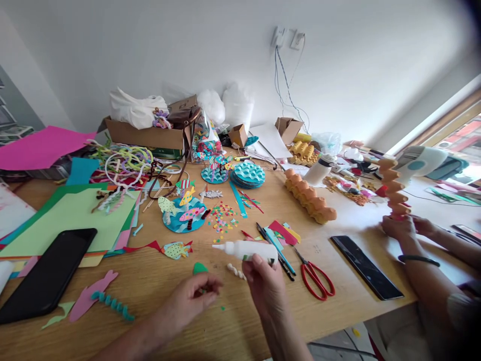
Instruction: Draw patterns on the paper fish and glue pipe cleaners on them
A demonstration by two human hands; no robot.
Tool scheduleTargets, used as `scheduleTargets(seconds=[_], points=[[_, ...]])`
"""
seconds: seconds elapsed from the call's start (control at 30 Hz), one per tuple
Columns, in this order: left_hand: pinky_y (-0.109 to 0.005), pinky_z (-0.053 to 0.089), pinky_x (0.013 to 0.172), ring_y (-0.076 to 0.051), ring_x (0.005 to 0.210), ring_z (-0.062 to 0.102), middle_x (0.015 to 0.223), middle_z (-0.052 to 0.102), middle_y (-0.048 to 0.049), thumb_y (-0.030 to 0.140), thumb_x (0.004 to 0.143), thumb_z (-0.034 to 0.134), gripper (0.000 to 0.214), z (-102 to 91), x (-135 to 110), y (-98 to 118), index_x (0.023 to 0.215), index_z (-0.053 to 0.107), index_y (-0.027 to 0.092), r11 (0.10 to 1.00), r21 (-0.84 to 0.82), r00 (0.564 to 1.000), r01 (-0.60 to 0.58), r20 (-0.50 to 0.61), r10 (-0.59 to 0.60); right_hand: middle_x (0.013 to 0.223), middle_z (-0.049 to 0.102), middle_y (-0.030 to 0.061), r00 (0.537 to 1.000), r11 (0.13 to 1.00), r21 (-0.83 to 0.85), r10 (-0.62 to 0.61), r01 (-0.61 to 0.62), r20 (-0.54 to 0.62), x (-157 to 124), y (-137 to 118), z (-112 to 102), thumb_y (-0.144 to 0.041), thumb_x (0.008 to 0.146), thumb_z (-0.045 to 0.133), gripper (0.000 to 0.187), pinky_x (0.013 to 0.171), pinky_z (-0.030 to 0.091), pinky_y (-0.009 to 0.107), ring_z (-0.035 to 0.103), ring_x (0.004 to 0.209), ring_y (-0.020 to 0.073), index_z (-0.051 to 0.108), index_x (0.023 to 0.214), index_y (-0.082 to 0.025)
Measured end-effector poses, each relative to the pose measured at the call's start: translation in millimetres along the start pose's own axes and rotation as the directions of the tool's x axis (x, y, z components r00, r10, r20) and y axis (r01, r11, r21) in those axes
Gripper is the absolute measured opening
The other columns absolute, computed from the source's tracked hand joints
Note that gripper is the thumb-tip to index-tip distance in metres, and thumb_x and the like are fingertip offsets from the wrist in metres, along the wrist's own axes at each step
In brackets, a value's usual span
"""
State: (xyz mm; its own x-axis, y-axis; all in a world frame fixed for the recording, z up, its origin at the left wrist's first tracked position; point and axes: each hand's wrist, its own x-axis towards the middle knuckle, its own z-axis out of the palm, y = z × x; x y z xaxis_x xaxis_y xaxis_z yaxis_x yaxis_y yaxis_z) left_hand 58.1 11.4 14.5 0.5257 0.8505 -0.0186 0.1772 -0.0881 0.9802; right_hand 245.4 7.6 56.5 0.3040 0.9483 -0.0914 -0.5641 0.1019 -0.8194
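Note:
My right hand (265, 281) is closed around a white glue bottle (250, 249), held almost level above the table with its thin nozzle pointing left. My left hand (197, 297) is curled, thumb towards fingers, at a small green paper piece (200, 268), which the fingers partly cover. Between my hands lies a twisted white pipe cleaner (236, 272). A paper fish with dots (176, 249) and a red strip lies beyond my left hand. To the left are a pink paper fish (92, 296) and a coiled teal pipe cleaner (114, 306).
Red-handled scissors (317, 281), pens (280, 250) and a phone (366, 265) lie to the right. Beyond stand a blue base with paper fish (184, 215) and an orange egg carton strip (310, 198). At far right, another person's hands (400, 228) hold an upright carton strip (394, 188).

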Motion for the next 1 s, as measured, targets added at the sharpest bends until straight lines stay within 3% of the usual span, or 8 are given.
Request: scheduleTargets(seconds=[0.03, 0.17, 0.23, 0.37, 0.5, 0.63, 1.0], points=[[-0.031, 0.056, 0.076, -0.02, 0.082, 0.067, 0.088, 0.073, -0.0051, 0.032, 0.089, 0.063, 0.019, -7.5, -4.7, -9.3, 0.096, 0.077, 0.022, 0.993, 0.106, 0.999, -0.053, 0.005, 0.052, 0.092, 0.072, 0.0044, 0.999, 0.996, -0.077, -0.034, 0.034, 0.0, 2.3, -6.9, -2.4, -0.042, 0.058, 0.094, 0.043, 0.041, 0.038, 0.02, 0.05, 0.05, 0.0081, 0.068, 0.087, -0.021], [-0.047, 0.052, 0.101, -0.026, 0.11, 0.063, 0.112, 0.074, -0.0106, 0.012, 0.09, 0.038, 0.045, -31.4, -15.8, -42.4, 0.113, 0.076, 0.022, 0.863, 0.454, 0.966, -0.221, -0.017, 0.257, 0.095, 0.074, 0.0051, 0.988, 0.943, -0.303, -0.106, 0.135, 0.111, 4.5, -16.9, -6.1, -0.036, 0.06, 0.093, 0.038, 0.054, 0.049, 0.024, 0.064, 0.067, 0.0157, 0.068, 0.085, -0.022], [-0.048, 0.051, 0.106, -0.026, 0.116, 0.062, 0.118, 0.073, -0.0101, 0.007, 0.088, 0.036, 0.051, -37.4, -16.9, -52.4, 0.117, 0.074, 0.022, 0.773, 0.571, 0.946, -0.277, 0.022, 0.323, 0.09, 0.074, 0.0046, 0.982, 0.923, -0.356, -0.088, 0.143, 0.168, 2.9, -11.1, -4.6, -0.038, 0.062, 0.091, 0.038, 0.061, 0.052, 0.027, 0.066, 0.075, 0.0189, 0.069, 0.089, -0.022], [-0.041, 0.053, 0.106, -0.023, 0.12, 0.063, 0.123, 0.074, -0.0054, 0.003, 0.088, 0.04, 0.053, -42.1, -17.4, -57.3, 0.126, 0.071, 0.025, 0.593, 0.725, 0.914, -0.35, 0.127, 0.385, 0.074, 0.069, 0.0021, 0.972, 0.855, -0.497, -0.033, 0.149, 0.233, -0.5, 8.2, -1.4, -0.043, 0.069, 0.085, 0.033, 0.058, 0.047, 0.027, 0.059, 0.064, 0.017, 0.068, 0.085, -0.021], [-0.042, 0.057, 0.102, -0.025, 0.12, 0.064, 0.125, 0.073, -0.0063, 0.001, 0.088, 0.04, 0.055, -42.1, -18.7, -52.7, 0.13, 0.068, 0.023, 0.463, 0.804, 0.895, -0.373, 0.181, 0.408, 0.07, 0.067, 0.001, 0.959, 0.76, -0.606, -0.08, 0.236, 0.273, -0.5, 20.9, -0.4, -0.042, 0.072, 0.081, 0.026, 0.057, 0.043, 0.027, 0.055, 0.061, 0.0157, 0.066, 0.077, -0.021], [-0.042, 0.058, 0.097, -0.025, 0.118, 0.064, 0.124, 0.072, -0.0072, 0.002, 0.09, 0.044, 0.051, -39.0, -18.8, -48.9, 0.13, 0.067, 0.025, 0.391, 0.841, 0.887, -0.374, 0.202, 0.415, 0.068, 0.066, 0.0002, 0.948, 0.715, -0.632, -0.145, 0.297, 0.282, 2.8, 23.1, 0.9, -0.041, 0.072, 0.079, 0.023, 0.057, 0.042, 0.027, 0.054, 0.06, 0.0159, 0.066, 0.075, -0.022], [-0.04, 0.059, 0.093, -0.026, 0.116, 0.064, 0.125, 0.07, -0.0088, 0.002, 0.089, 0.046, 0.05, -35.5, -19.8, -48.9, 0.126, 0.069, 0.027, 0.341, 0.864, 0.864, -0.371, 0.186, 0.468, 0.063, 0.062, -0.0026, 0.93, 0.701, -0.629, -0.144, 0.337, 0.338, 8.9, 20.9, 4.3, -0.039, 0.073, 0.079, 0.023, 0.057, 0.037, 0.026, 0.049, 0.059, 0.0144, 0.064, 0.07, -0.022]])
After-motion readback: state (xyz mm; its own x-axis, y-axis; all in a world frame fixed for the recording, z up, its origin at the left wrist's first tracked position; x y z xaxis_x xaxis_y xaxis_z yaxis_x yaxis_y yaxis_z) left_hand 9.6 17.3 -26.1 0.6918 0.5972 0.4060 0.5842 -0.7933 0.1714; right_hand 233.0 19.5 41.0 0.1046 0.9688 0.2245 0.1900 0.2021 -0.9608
